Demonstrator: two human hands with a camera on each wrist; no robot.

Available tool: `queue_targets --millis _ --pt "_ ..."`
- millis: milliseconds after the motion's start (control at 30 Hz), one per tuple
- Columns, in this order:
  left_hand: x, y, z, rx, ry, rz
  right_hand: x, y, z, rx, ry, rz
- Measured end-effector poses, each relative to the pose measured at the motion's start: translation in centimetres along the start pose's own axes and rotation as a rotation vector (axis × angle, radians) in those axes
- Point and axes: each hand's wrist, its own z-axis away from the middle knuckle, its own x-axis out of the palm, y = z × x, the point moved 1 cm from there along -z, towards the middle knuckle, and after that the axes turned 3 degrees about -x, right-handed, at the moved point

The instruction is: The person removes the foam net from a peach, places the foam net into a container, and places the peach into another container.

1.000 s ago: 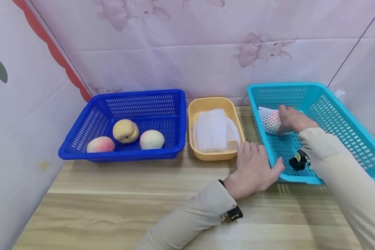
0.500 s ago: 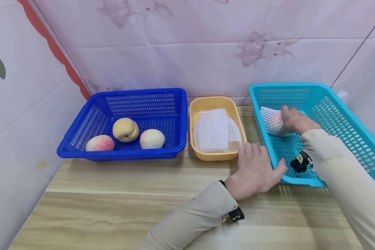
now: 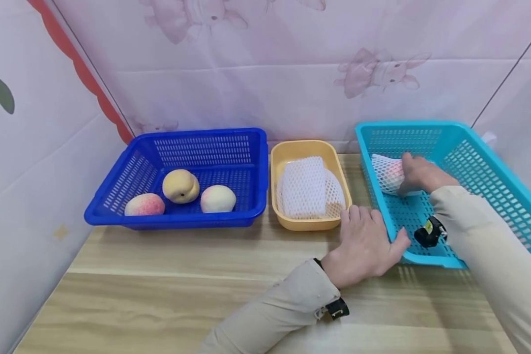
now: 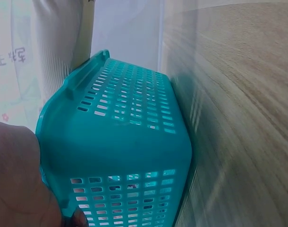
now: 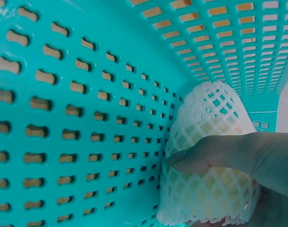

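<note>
Inside the turquoise basket [image 3: 504, 172], at its left side, lies a pinkish peach [image 3: 395, 168] in a white foam net sleeve [image 3: 382, 173]. My right hand [image 3: 425, 173] holds the netted peach from the right. The right wrist view has the thumb [image 5: 196, 153] across the foam net, which rests against the basket's perforated surface; the other fingers are mostly hidden. At the basket's near left corner, my left hand [image 3: 365, 246] grips the rim, thumb over the edge and fingers along the outer side. Up close, the left wrist view shows that corner of the basket [image 4: 115, 146].
A yellow tray [image 3: 307, 225] with several flattened white foam nets [image 3: 304, 187] stands left of the turquoise basket. Farther left, a blue basket [image 3: 199, 220] holds a yellow peach [image 3: 180, 186] and two pink-white peaches [image 3: 218, 199]. All stand on a wooden table [image 3: 159, 295] against a printed wall covering.
The head view has shifted slightly. Both hands keep their places, the right on the netted peach and the left at the basket's rim.
</note>
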Motion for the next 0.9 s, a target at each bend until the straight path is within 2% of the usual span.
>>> queue_targets --millis 367,567,733,900 --pt "0.0 0.0 -0.1 -0.015 -0.021 0.021 -0.1 0.0 0.1 -0.015 0.009 0.017" --pt "-0.2 -0.1 -0.2 -0.022 -0.051 0.013 -0.8 0.2 0.4 -0.006 0.077 0.035" --pt "-0.4 -0.1 -0.1 -0.005 -0.067 0.012 -1.3 0.4 0.7 -0.009 0.120 0.001" --pt "-0.8 -0.2 -0.3 -0.001 -0.125 0.045 -2.1 0.5 1.0 -0.032 0.163 -0.042"
